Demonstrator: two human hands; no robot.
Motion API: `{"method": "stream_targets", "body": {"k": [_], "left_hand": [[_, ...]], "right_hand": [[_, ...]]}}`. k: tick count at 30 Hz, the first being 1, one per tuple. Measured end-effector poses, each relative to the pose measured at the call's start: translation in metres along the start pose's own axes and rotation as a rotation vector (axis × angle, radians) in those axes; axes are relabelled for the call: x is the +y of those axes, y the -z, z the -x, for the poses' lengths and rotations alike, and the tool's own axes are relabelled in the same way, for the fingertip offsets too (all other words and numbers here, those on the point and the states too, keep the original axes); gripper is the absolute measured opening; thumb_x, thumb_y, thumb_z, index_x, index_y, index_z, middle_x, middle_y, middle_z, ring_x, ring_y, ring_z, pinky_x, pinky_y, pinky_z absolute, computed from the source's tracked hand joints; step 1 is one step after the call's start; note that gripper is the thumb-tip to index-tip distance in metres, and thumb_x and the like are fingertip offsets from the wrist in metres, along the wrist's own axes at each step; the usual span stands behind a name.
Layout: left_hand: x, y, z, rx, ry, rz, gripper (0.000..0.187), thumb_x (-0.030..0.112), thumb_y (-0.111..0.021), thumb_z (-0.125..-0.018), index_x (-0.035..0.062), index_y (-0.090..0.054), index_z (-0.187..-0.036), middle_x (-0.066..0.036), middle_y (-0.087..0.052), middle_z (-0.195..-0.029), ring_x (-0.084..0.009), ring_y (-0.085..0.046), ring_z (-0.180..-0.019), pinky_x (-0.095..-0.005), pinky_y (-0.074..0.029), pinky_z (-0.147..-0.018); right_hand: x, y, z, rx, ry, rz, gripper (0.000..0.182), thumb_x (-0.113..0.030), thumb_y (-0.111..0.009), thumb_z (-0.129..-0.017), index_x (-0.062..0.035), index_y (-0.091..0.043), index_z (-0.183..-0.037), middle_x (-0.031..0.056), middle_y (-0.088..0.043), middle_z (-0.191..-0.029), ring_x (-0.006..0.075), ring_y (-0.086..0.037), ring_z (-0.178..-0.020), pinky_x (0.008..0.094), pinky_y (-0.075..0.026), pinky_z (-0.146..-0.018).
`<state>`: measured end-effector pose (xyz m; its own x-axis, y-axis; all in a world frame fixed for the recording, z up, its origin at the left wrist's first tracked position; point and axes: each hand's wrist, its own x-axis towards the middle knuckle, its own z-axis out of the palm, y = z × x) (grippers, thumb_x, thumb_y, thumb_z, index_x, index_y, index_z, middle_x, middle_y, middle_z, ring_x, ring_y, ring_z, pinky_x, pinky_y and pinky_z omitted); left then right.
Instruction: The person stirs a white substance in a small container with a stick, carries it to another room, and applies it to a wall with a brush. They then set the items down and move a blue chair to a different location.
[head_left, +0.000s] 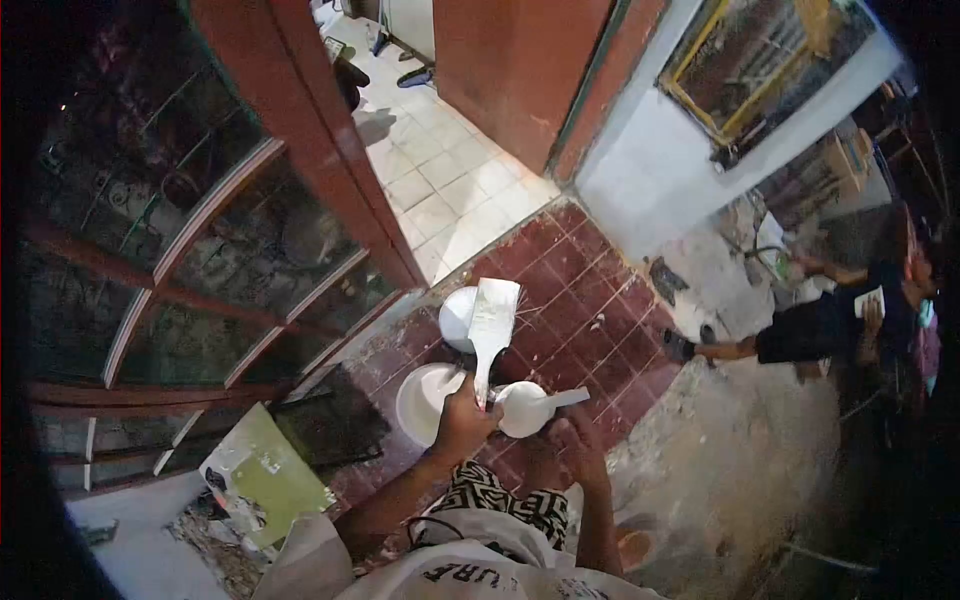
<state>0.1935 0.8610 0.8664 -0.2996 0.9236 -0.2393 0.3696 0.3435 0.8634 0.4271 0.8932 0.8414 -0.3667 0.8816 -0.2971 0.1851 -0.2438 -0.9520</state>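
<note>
My left hand is closed around the handle of a wide paintbrush coated in white, with the bristles pointing up and away from me. My right hand holds a small white cup with a straight handle that sticks out to the right. The cup sits just right of the brush handle, almost touching it. Below the hands on the red tiled floor stand a white bucket and, farther off, a second white round container, partly hidden by the brush.
A red-framed glazed door stands open on the left. Another person sits low at the right by a white wall. A yellow-green sheet and rubble lie at the lower left. White floor tiles lead beyond the doorway.
</note>
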Motion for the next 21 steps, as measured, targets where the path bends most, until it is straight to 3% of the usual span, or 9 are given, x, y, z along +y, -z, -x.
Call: {"method": "stream_targets", "body": {"k": [2,5,9,11,13,15,19,20,21], "left_hand": [[0.013,-0.017,-0.035,0.033,-0.037,0.010,0.055,0.013,-0.078,-0.076,-0.0043,-0.051,-0.121,-0.023,-0.065,-0.080,-0.0414,-0.069,-0.077,-0.0446,-0.054,-0.066],[0.033,-0.047,-0.085,0.126,-0.060,-0.010,0.054,0.013,-0.079,-0.075,-0.0020,-0.052,-0.120,-0.023,-0.066,-0.082,-0.0416,-0.069,-0.080,-0.0450,-0.055,-0.066],[0.082,-0.081,-0.153,0.193,-0.028,-0.002,0.044,0.016,-0.080,-0.075,-0.0003,-0.057,-0.109,-0.019,-0.065,-0.075,-0.0326,-0.070,-0.070,-0.0409,-0.054,-0.063],[0.102,-0.091,-0.183,0.193,0.155,-0.013,0.043,0.017,-0.080,-0.074,-0.0010,-0.057,-0.106,-0.016,-0.064,-0.073,-0.0276,-0.067,-0.065,-0.0385,-0.052,-0.061],[0.122,-0.096,-0.213,0.220,0.204,0.042,0.044,0.018,-0.080,-0.074,-0.0016,-0.056,-0.106,-0.015,-0.064,-0.072,-0.0258,-0.065,-0.063,-0.0377,-0.051,-0.061],[0.128,-0.099,-0.244,0.312,0.194,0.106,0.043,0.018,-0.079,-0.075,-0.0023,-0.056,-0.105,-0.015,-0.063,-0.072,-0.0236,-0.062,-0.063,-0.0376,-0.051,-0.063],[0.157,-0.076,-0.303,0.391,0.298,0.236,0.044,0.017,-0.079,-0.076,-0.0038,-0.056,-0.107,-0.017,-0.063,-0.076,-0.0226,-0.062,-0.066,-0.0378,-0.051,-0.065],[0.172,-0.060,-0.319,0.370,0.312,0.104,0.046,0.017,-0.080,-0.076,-0.0044,-0.056,-0.109,-0.019,-0.065,-0.079,-0.0241,-0.064,-0.069,-0.0392,-0.052,-0.066],[0.176,-0.051,-0.335,0.400,0.324,0.104,0.046,0.017,-0.080,-0.076,-0.0044,-0.056,-0.109,-0.019,-0.065,-0.079,-0.0241,-0.064,-0.069,-0.0392,-0.052,-0.066]], "right_hand": [[-0.007,0.024,-0.038,-0.109,0.010,-0.096,0.037,-0.028,-0.057,-0.102,-0.0007,-0.055,-0.127,-0.0007,-0.058,-0.091,0.0059,-0.052,-0.079,0.0243,-0.046,-0.070],[-0.047,0.049,-0.092,-0.115,-0.122,-0.101,0.034,-0.026,-0.060,-0.098,0.0002,-0.059,-0.120,0.0056,-0.064,-0.097,0.0137,-0.059,-0.088,0.0310,-0.048,-0.080],[-0.074,0.097,-0.168,-0.171,-0.119,0.200,0.028,-0.026,-0.062,-0.095,-0.0019,-0.063,-0.110,0.0081,-0.063,-0.078,0.0131,-0.061,-0.073,0.0333,-0.049,-0.067],[-0.090,0.119,-0.206,-0.139,0.007,0.411,0.027,-0.025,-0.067,-0.092,-0.0015,-0.066,-0.104,0.0106,-0.065,-0.077,0.0158,-0.062,-0.071,0.0334,-0.049,-0.066],[-0.134,0.137,-0.244,-0.165,-0.013,0.415,0.026,-0.025,-0.071,-0.088,-0.0012,-0.067,-0.098,0.0103,-0.064,-0.072,0.0182,-0.060,-0.062,0.0349,-0.049,-0.061],[-0.146,0.151,-0.288,-0.130,0.123,0.442,0.028,-0.027,-0.073,-0.087,-0.0003,-0.067,-0.094,0.0087,-0.062,-0.068,0.0182,-0.057,-0.057,0.0352,-0.047,-0.057],[-0.179,0.157,-0.381,-0.229,0.112,0.383,0.027,-0.023,-0.075,-0.086,0.0021,-0.069,-0.095,0.0092,-0.063,-0.069,0.0131,-0.057,-0.061,0.0331,-0.046,-0.059],[-0.186,0.152,-0.409,-0.272,0.258,0.317,0.027,-0.020,-0.076,-0.086,0.0026,-0.069,-0.098,0.0102,-0.067,-0.074,0.0115,-0.059,-0.067,0.0323,-0.048,-0.062],[-0.193,0.145,-0.433,-0.303,0.269,0.313,0.027,-0.020,-0.076,-0.086,0.0026,-0.069,-0.098,0.0102,-0.067,-0.074,0.0115,-0.059,-0.067,0.0323,-0.048,-0.062]]}}
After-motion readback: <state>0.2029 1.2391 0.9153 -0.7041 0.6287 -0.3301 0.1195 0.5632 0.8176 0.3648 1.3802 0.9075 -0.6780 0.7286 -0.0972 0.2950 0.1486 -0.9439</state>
